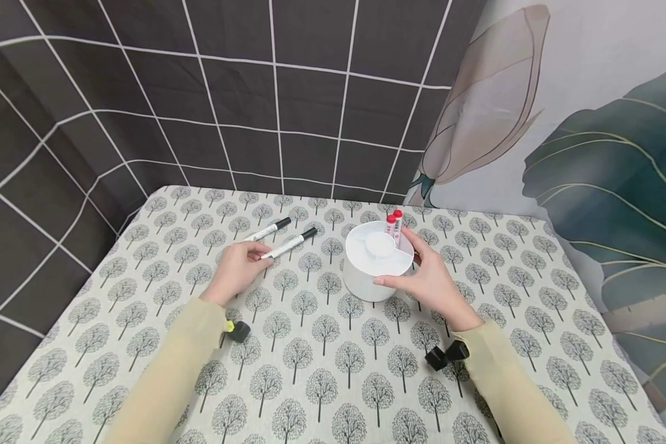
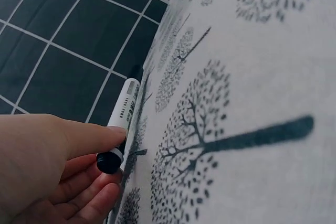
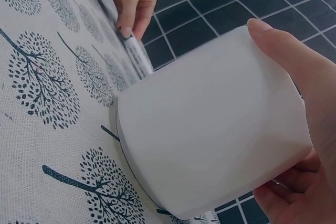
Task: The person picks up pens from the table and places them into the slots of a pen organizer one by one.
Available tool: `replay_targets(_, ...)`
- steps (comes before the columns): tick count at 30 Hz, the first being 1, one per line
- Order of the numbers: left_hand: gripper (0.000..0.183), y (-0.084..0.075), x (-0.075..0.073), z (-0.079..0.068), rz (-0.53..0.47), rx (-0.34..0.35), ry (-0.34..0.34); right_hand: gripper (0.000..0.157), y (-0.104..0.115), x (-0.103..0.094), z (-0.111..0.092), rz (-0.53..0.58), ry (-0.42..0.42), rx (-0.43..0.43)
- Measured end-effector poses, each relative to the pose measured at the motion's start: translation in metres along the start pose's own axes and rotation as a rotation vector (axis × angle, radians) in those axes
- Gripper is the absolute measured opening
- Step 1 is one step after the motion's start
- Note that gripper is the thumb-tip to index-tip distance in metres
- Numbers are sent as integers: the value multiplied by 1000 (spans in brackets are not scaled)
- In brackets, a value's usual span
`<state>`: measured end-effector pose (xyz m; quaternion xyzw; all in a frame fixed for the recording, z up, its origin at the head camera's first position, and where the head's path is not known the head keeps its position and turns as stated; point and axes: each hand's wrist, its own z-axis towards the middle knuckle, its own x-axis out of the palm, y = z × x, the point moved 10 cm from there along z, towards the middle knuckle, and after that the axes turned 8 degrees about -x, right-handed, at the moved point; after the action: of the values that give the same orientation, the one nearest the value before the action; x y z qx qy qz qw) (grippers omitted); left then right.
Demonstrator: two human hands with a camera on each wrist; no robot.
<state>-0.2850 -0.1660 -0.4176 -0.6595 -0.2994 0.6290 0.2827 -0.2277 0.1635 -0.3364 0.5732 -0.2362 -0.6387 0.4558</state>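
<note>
My left hand (image 1: pixel 237 269) pinches the rear end of a white marker with a black cap (image 1: pixel 290 244) between thumb and fingers. That marker lies slanted over the cloth, cap pointing away to the right. Just beyond it lies a second black-capped white marker (image 1: pixel 268 229). My right hand (image 1: pixel 430 277) grips a round white divided organizer (image 1: pixel 361 282) at its right side, thumb at the near rim and fingers behind. Two red-capped markers (image 1: pixel 397 223) stand upright in its back right compartment. In the right wrist view the organizer's smooth wall (image 3: pixel 210 119) hides part of the left hand's marker.
A cloth printed with trees (image 1: pixel 322 388) covers the table. Behind it hangs a dark curtain with a white grid (image 1: pixel 244 92), and a flower-patterned curtain (image 1: pixel 588 123) hangs at the right. A small black device (image 1: pixel 446 354) sits at my right wrist.
</note>
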Motion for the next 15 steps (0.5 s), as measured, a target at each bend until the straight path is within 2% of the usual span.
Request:
replay_targets(7,25,-9,-10,-1,-46,30,-62,108,-2,0,0,-11,-2,-5)
replay_targets(15,27,-27,-23,-2,-165,65,-114,108,-2,0,1,0,4,-5)
